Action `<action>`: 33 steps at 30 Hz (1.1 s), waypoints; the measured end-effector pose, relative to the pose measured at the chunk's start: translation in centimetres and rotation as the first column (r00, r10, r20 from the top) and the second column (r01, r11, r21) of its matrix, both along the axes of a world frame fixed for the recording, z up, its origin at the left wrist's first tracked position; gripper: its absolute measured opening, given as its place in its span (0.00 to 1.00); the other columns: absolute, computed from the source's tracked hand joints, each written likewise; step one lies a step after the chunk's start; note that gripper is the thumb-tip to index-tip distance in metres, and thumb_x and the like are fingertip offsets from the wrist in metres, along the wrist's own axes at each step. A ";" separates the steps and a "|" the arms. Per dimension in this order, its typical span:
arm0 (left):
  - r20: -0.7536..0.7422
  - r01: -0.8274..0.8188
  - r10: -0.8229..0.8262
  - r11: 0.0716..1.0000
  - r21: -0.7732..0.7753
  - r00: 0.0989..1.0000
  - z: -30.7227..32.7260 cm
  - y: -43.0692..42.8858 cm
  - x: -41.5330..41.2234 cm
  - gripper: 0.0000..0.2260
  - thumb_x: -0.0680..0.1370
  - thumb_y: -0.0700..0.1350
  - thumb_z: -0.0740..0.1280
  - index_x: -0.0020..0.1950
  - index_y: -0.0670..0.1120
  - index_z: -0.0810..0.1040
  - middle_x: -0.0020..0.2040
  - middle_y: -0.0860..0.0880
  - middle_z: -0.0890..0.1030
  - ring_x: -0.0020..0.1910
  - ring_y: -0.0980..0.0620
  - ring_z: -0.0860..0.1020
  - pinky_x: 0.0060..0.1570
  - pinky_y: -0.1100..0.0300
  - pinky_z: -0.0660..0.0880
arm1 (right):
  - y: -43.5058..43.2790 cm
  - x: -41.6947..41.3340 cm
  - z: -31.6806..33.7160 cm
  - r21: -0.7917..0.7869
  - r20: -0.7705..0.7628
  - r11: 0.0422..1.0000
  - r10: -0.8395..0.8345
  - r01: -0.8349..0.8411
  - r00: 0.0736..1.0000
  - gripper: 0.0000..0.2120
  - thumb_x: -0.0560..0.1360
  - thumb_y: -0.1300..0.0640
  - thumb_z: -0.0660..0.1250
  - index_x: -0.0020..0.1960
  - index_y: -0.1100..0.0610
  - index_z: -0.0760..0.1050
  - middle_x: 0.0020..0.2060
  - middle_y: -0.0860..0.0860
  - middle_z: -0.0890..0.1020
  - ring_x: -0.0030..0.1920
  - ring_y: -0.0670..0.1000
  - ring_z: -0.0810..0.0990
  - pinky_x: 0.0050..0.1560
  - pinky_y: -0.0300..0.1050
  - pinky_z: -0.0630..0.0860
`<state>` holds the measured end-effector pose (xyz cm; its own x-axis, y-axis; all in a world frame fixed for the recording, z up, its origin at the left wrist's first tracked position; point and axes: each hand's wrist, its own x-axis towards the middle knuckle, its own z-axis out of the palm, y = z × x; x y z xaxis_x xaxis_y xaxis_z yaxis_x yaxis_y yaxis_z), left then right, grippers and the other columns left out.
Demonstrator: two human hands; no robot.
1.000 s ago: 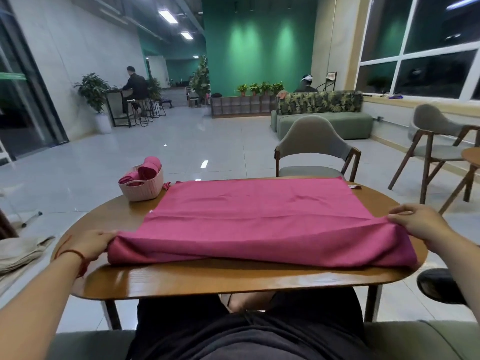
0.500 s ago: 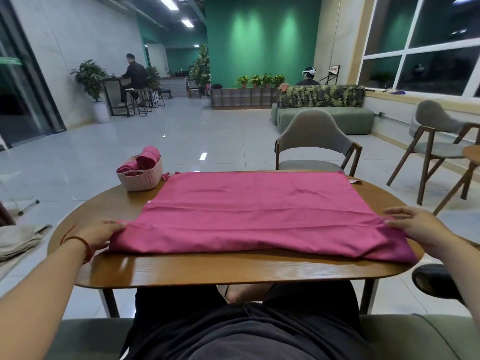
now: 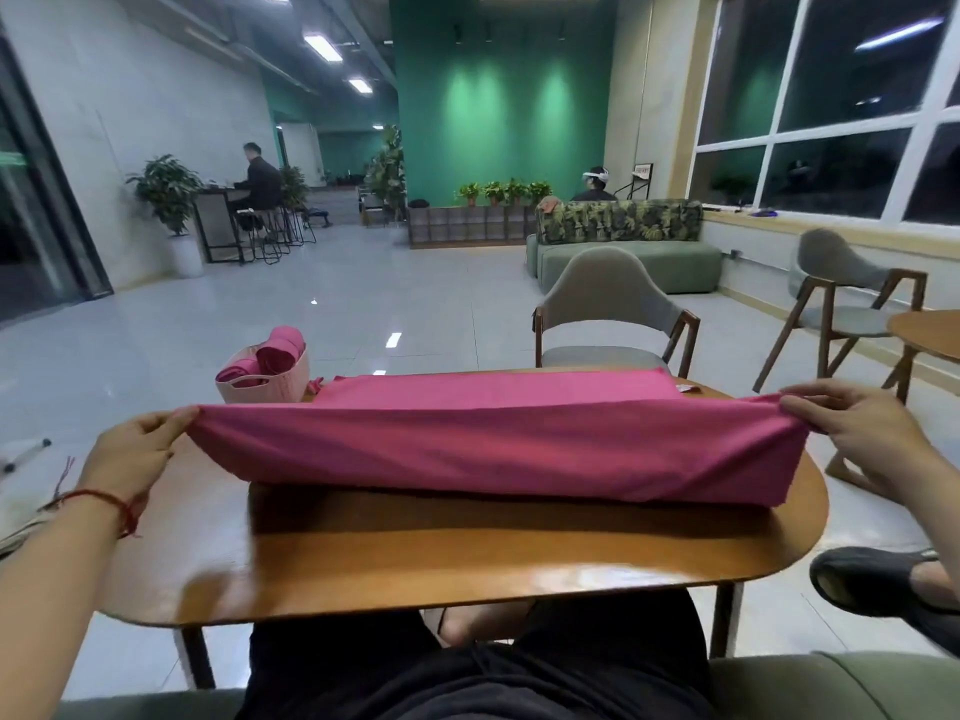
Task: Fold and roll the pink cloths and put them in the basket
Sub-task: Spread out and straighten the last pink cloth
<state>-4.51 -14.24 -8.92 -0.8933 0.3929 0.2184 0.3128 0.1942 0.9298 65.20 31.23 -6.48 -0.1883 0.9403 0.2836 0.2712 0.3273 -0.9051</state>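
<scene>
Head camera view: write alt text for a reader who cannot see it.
A seated person's left hand and right hand each pinch a near corner of a pink cloth, holding its near edge above a wooden table while the far part lies flat. A basket at the table's far left holds rolled pink cloths.

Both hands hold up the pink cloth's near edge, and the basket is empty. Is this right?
No: the head view shows rolled pink cloths in the basket. The left hand and right hand do hold up the cloth's near edge.
</scene>
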 end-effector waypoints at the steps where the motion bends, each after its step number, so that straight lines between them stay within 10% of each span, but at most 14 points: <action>1: 0.000 0.027 -0.028 0.998 0.064 1.000 0.7 0.1 0.1 0.24 0.75 0.66 0.73 0.61 0.50 0.85 0.58 0.47 0.84 0.56 0.48 0.80 0.64 0.48 0.75 | 0.1 0.2 0.6 0.012 -0.007 1.000 -0.006 0.006 1.000 0.07 0.77 0.55 0.78 0.54 0.54 0.87 0.48 0.55 0.88 0.53 0.56 0.85 0.50 0.39 0.82; 7: 0.067 0.167 -0.213 0.893 0.418 0.975 3.9 1.5 0.9 0.18 0.85 0.52 0.66 0.64 0.38 0.79 0.66 0.45 0.82 0.67 0.49 0.80 0.69 0.44 0.73 | 0.2 0.5 4.0 0.044 -0.106 0.999 -0.001 0.006 0.994 0.19 0.75 0.46 0.74 0.56 0.61 0.82 0.45 0.57 0.84 0.48 0.56 0.80 0.46 0.41 0.81; 14: 0.111 0.117 -0.208 0.834 0.539 0.972 5.0 3.3 1.2 0.08 0.84 0.49 0.67 0.46 0.51 0.77 0.44 0.52 0.82 0.48 0.54 0.81 0.53 0.59 0.83 | -2.1 -1.0 5.6 -0.024 -0.323 0.995 0.080 -0.093 0.943 0.28 0.73 0.45 0.74 0.63 0.64 0.76 0.45 0.55 0.79 0.45 0.47 0.80 0.48 0.34 0.83; 24: 0.017 0.024 -0.035 0.897 0.442 0.999 5.2 2.5 2.6 0.07 0.80 0.52 0.74 0.47 0.52 0.79 0.46 0.47 0.82 0.43 0.53 0.80 0.50 0.59 0.81 | -1.0 -2.1 4.7 0.024 -0.219 1.000 0.014 -0.009 0.976 0.16 0.85 0.61 0.65 0.69 0.68 0.75 0.48 0.54 0.80 0.47 0.46 0.78 0.44 0.28 0.80; 28: 0.098 0.056 -0.101 0.923 0.380 0.990 5.6 2.9 1.4 0.17 0.79 0.51 0.75 0.65 0.47 0.81 0.56 0.46 0.84 0.55 0.52 0.82 0.64 0.54 0.77 | -0.2 -1.7 6.2 0.095 -0.110 0.989 -0.102 0.113 0.989 0.18 0.82 0.54 0.71 0.65 0.65 0.80 0.51 0.60 0.82 0.45 0.49 0.79 0.39 0.29 0.80; 33: 0.205 0.158 -0.203 0.964 0.215 0.957 6.0 3.0 0.5 0.06 0.81 0.45 0.71 0.50 0.43 0.83 0.44 0.49 0.84 0.49 0.55 0.78 0.57 0.61 0.78 | 0.7 -0.3 8.0 0.128 0.015 0.986 -0.113 0.110 0.994 0.12 0.81 0.48 0.73 0.58 0.56 0.84 0.52 0.68 0.83 0.42 0.56 0.77 0.39 0.48 0.76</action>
<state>-4.01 -11.28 -2.88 -0.8458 0.5222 0.1096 0.1055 -0.0376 0.9937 64.88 31.92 1.56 -0.0923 0.9125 0.3986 0.3318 0.4056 -0.8517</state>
